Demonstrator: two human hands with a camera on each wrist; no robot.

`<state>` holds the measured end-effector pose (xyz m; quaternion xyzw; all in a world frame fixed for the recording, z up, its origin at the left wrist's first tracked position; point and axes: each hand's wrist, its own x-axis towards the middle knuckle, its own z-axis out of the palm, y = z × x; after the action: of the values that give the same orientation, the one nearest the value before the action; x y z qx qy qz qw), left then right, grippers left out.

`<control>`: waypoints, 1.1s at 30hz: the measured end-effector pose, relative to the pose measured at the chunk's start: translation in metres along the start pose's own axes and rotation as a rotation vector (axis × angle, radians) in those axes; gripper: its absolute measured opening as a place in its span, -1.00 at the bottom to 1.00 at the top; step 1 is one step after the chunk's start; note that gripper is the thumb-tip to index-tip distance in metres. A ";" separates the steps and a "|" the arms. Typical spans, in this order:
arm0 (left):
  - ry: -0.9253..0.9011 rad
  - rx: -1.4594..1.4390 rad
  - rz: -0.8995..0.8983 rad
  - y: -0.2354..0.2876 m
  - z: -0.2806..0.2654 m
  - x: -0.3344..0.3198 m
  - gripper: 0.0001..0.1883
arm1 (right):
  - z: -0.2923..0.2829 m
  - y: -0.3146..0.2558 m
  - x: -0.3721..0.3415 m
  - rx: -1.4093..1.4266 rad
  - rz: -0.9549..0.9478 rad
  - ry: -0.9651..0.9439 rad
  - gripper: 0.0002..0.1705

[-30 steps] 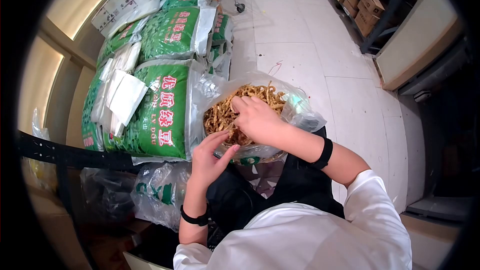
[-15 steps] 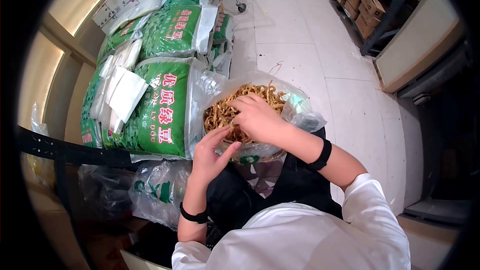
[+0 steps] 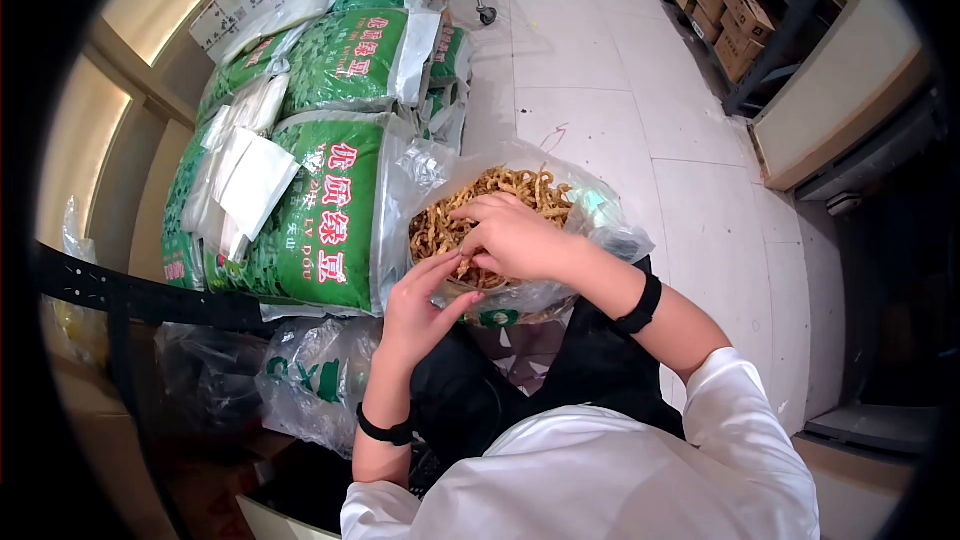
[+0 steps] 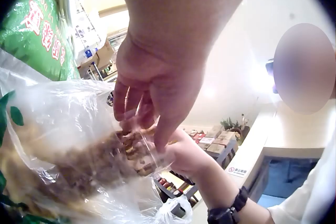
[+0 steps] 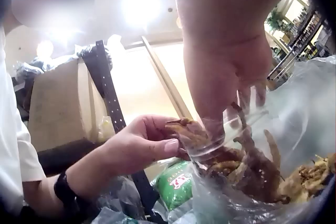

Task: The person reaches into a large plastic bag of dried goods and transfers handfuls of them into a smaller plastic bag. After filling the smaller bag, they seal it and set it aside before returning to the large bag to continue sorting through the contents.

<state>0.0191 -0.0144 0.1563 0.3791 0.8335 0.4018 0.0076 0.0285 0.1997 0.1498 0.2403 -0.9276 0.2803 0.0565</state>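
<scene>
A clear plastic bag (image 3: 600, 225) full of twisted brown dried strips (image 3: 435, 220) stands open in front of the person's knees. Over the strips, the right hand (image 3: 515, 240) reaches in from the right, fingers bent, its thumb and fingertips at a small dried strip (image 3: 463, 266). Facing it at the near left side of the bag, the left hand (image 3: 415, 310) pinches a strip at its fingertips; in the right wrist view a pale brown piece (image 5: 184, 124) lies at that hand's thumb and fingers. The plastic and the strips partly hide the right fingertips.
Stacked green and white sacks (image 3: 345, 200) stand close on the left, with folded white bags (image 3: 255, 180) on top. A dark metal rail (image 3: 160, 295) runs below them, above crumpled clear plastic (image 3: 315, 370). Shelves with cartons (image 3: 745, 25) line the far right; a cart wheel (image 3: 487, 15) shows ahead.
The right hand has shifted slightly toward the left hand, so their fingertips now meet around the small strip. The left hand stays near the same place; the bag has not moved.
</scene>
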 end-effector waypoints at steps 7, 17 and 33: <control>0.005 -0.036 -0.023 -0.003 0.003 -0.002 -0.49 | 0.017 0.002 0.007 -0.170 -0.058 0.015 -0.79; 0.061 -0.008 -0.023 -0.006 0.001 -0.003 -0.49 | -0.022 0.000 -0.005 -0.034 -0.039 0.142 -0.86; 0.065 -0.030 -0.004 -0.011 0.001 -0.006 -0.48 | -0.021 -0.001 -0.012 0.164 -0.086 0.097 -0.78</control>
<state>0.0164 -0.0222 0.1466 0.3639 0.8281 0.4262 -0.0130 0.0388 0.2151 0.1654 0.2697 -0.8866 0.3640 0.0934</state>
